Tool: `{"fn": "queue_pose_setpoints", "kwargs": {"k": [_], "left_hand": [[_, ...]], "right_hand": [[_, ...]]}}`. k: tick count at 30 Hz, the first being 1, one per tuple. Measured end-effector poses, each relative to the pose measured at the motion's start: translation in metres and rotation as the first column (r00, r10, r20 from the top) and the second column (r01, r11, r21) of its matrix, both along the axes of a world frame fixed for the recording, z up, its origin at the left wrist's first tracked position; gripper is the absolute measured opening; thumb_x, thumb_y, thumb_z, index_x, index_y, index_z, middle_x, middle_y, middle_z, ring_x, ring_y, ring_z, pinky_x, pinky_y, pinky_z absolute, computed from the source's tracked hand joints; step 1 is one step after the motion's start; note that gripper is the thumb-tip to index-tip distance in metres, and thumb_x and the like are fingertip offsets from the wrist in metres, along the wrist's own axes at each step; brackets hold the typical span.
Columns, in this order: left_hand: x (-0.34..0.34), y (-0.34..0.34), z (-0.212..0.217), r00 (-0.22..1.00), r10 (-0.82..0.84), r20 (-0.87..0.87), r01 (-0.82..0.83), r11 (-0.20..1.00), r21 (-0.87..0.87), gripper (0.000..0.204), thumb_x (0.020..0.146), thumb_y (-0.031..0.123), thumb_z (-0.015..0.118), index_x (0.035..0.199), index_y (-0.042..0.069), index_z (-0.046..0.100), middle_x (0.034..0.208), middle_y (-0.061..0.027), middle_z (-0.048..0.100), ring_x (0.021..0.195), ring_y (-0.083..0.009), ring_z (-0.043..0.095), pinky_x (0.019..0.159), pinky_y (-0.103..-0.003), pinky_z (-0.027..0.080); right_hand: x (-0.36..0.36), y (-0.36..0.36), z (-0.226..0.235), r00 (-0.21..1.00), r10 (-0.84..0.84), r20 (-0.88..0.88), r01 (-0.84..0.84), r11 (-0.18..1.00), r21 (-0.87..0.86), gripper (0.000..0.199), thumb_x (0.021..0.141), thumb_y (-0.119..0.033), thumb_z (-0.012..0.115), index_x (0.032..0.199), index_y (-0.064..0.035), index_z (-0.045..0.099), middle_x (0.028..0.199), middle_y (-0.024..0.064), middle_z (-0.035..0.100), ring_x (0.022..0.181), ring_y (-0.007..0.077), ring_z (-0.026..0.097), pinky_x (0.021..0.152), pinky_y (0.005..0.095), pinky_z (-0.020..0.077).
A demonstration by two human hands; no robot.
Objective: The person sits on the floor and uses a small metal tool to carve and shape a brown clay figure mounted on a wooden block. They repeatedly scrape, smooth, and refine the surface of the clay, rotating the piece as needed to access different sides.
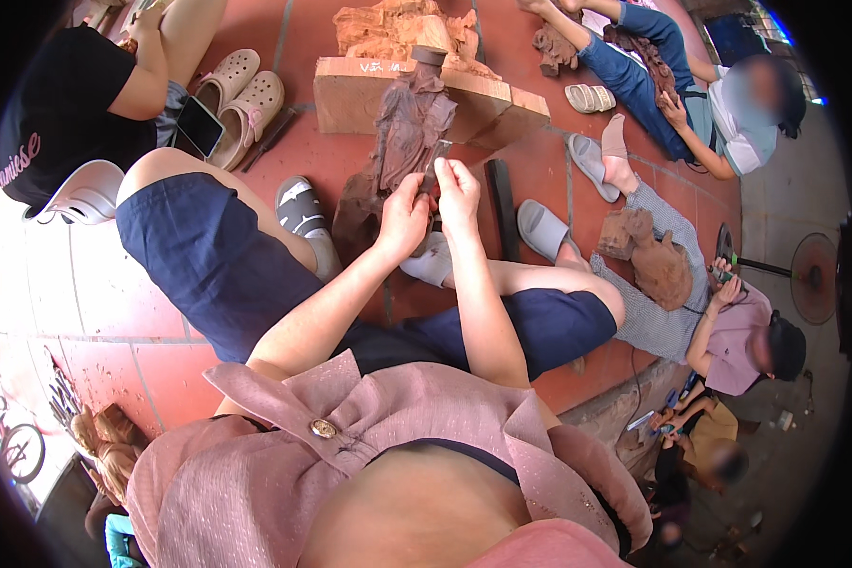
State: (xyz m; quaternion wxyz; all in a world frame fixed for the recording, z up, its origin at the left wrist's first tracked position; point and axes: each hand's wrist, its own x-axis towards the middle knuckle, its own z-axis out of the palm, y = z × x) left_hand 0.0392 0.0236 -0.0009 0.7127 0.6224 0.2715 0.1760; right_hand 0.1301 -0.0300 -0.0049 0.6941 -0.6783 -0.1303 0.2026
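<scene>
Pink jacket lapels (350,417) with a round metal button (323,429) fill the lower frame, dull woven cloth, folded open. Both bare forearms run up from there to the work.

Left hand (402,220): fingers curled, pinching the lower end of a slim metal tool (434,163) against the carving. Right hand (458,194): also closed, fingertips gripping the same tool just beside the left hand, the two hands touching.

Wooden figure (409,118): stands upright on the red tiled floor (161,369) right in front of the hands, between the person's knees and a pale wood block. Dark reddish-brown, rough-cut, draped folds down the body, flat cap-like top. Surface matte, unfinished.

Pale wood block (369,95): squared, smooth cut faces, a rough orange-brown carved mass on top.

Navy shorts (208,260) on both thighs. Grey slippers (303,210) at the feet. Beige clogs (241,95) and a phone (199,126) at upper left beside a seated person in black. Other seated people at right hold rough brown carvings (658,260).
</scene>
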Motion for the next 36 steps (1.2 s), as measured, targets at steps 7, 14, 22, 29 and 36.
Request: {"fn": "queue_pose_setpoints", "kwargs": {"k": [7,14,22,29,36], "left_hand": [[0.007,0.014,-0.003,1.0,0.02,0.007,-0.021,0.991,0.134,0.025,0.086,-0.001,0.043,0.108,0.002,0.054,0.072,-0.0005,0.055,0.056,-0.006,0.048,0.05,-0.021,0.039],[-0.002,0.013,0.001,1.0,0.014,-0.013,-0.013,0.997,0.073,0.024,0.087,0.0,0.044,0.109,0.002,0.054,0.071,-0.0001,0.055,0.057,-0.0053,0.047,0.051,-0.021,0.039],[-0.001,0.016,-0.008,0.998,-0.001,-0.056,0.003,0.999,0.039,0.026,0.088,0.0,0.043,0.111,0.003,0.053,0.072,0.0007,0.055,0.056,-0.0045,0.046,0.05,-0.02,0.038],[0.004,0.011,-0.007,0.999,0.018,0.046,-0.015,0.998,-0.063,0.023,0.09,0.002,0.041,0.11,0.003,0.052,0.071,-0.0001,0.053,0.05,-0.0051,0.044,0.043,-0.02,0.036],[-0.019,-0.012,0.004,0.989,-0.076,-0.126,0.011,0.894,-0.449,0.017,0.091,0.003,0.039,0.104,0.003,0.05,0.067,-0.0008,0.05,0.049,-0.0061,0.042,0.042,-0.021,0.036]], "right_hand": [[-0.002,0.012,0.016,0.993,-0.035,-0.111,0.041,0.998,0.052,0.022,0.091,-0.018,0.058,0.074,-0.0044,0.057,0.06,-0.0077,0.044,0.052,0.0013,0.037,0.046,0.0191,0.0286],[-0.005,0.011,0.005,0.993,-0.033,-0.109,0.036,0.999,0.025,0.023,0.09,-0.017,0.059,0.071,-0.0048,0.056,0.06,-0.0072,0.045,0.054,0.0016,0.038,0.048,0.0197,0.03],[-0.001,0.014,-0.005,0.999,-0.033,0.011,0.033,0.998,-0.044,0.023,0.09,-0.018,0.06,0.072,-0.004,0.057,0.06,-0.0065,0.046,0.056,0.0015,0.04,0.05,0.0194,0.0318],[-0.003,0.01,0.005,0.995,-0.033,-0.092,0.036,0.999,0.031,0.021,0.09,-0.018,0.06,0.074,-0.0029,0.059,0.06,-0.0066,0.047,0.054,0.0017,0.04,0.049,0.0199,0.0325],[-0.026,-0.013,-0.02,0.994,-0.057,-0.091,0.047,0.994,-0.103,0.021,0.089,-0.017,0.061,0.075,-0.0008,0.061,0.063,-0.0058,0.05,0.058,0.0024,0.041,0.051,0.0201,0.0337]]}}
